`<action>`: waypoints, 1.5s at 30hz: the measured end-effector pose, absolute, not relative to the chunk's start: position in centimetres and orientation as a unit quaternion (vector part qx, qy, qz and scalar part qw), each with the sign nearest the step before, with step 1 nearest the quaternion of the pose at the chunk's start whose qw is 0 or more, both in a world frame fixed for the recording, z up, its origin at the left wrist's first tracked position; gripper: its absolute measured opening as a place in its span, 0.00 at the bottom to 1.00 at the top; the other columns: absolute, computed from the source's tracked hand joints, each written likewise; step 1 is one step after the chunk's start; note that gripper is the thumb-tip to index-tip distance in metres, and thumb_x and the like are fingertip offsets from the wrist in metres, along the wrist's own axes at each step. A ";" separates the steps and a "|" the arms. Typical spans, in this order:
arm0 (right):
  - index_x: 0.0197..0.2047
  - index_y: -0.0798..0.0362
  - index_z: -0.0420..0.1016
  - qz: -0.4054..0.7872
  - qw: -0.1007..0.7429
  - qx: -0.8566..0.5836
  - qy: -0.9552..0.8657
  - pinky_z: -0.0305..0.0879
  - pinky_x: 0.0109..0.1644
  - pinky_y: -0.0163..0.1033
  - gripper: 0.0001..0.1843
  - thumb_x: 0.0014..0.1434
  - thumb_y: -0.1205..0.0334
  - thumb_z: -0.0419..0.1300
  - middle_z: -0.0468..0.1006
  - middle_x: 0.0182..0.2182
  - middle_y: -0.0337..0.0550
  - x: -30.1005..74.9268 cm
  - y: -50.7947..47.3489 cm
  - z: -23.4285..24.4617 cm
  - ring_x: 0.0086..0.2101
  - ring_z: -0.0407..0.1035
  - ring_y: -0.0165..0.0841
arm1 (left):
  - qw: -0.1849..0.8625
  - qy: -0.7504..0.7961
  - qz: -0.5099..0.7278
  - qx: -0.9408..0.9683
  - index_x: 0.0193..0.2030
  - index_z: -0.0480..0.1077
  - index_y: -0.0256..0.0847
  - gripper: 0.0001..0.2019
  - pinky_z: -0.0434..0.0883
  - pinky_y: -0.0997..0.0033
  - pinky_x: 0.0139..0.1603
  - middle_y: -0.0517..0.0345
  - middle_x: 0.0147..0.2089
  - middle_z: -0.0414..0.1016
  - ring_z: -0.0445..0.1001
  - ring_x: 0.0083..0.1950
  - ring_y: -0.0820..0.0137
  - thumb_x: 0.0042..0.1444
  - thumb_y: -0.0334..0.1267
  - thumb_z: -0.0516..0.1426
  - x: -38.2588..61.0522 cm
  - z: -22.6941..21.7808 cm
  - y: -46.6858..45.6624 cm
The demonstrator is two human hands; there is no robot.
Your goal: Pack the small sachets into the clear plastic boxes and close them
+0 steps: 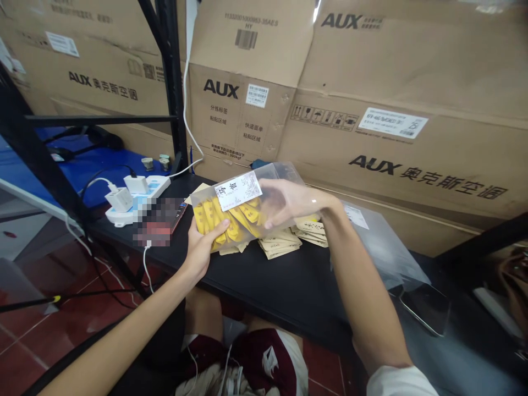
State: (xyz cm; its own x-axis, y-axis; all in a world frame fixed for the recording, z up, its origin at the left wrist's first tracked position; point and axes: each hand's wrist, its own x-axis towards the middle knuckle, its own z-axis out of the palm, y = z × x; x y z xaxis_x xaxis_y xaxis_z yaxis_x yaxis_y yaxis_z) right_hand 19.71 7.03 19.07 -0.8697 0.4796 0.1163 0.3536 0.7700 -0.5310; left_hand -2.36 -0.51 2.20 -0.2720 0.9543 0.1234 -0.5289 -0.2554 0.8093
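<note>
A clear plastic bag (pixel 243 206) with a white label holds several yellow sachets. My left hand (pixel 204 247) grips the bag's lower left corner from below, fingers curled over the sachets. My right hand (pixel 289 201) reaches into the bag's open right end, fingers bent inside against the sachets. Under the bag, stacks of beige sachets (pixel 280 242) lie on the black table (pixel 289 286).
A white power strip (pixel 136 198) with chargers and cables lies at the table's left end beside a blurred phone. More clear bags (pixel 383 247) and a dark phone (pixel 427 308) lie to the right. Large AUX cardboard boxes (pixel 391 126) stand behind. A black rack post (pixel 171 82) rises at left.
</note>
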 end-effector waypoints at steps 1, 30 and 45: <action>0.62 0.48 0.79 0.271 0.114 -0.223 -0.929 0.72 0.67 0.58 0.38 0.52 0.43 0.77 0.81 0.61 0.49 20.1 7.2 19.2 0.58 0.75 0.50 | 0.511 0.335 0.724 0.319 0.61 0.74 0.43 0.35 0.76 0.50 0.67 0.44 0.63 0.82 0.82 0.63 0.51 0.46 0.38 0.79 -2.4 2.2 -0.5; 0.43 0.47 0.90 0.253 0.201 -0.390 -0.862 0.64 0.25 0.38 0.15 0.54 0.51 0.75 0.86 0.33 0.39 22.7 5.6 21.3 0.23 0.69 0.31 | 0.521 0.324 0.719 0.325 0.62 0.75 0.43 0.35 0.77 0.47 0.68 0.43 0.66 0.80 0.79 0.68 0.47 0.48 0.40 0.78 -2.2 2.4 -0.7; 0.42 0.49 0.82 0.191 0.539 -0.391 -0.721 0.79 0.36 0.44 0.20 0.61 0.40 0.69 0.87 0.44 0.51 23.7 9.3 19.4 0.43 0.83 0.44 | 0.538 0.279 0.765 0.219 0.65 0.77 0.47 0.28 0.79 0.53 0.67 0.52 0.72 0.77 0.74 0.73 0.51 0.59 0.48 0.71 -3.0 3.2 -0.3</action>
State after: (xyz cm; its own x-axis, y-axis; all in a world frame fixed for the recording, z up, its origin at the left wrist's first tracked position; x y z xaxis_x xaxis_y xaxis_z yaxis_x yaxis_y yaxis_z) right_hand 23.65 9.33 19.35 -0.1121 0.7700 0.6282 0.3583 0.6209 -0.6972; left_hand -2.96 -0.26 3.19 -0.3249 0.9451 0.0340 -0.7010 -0.2648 0.6621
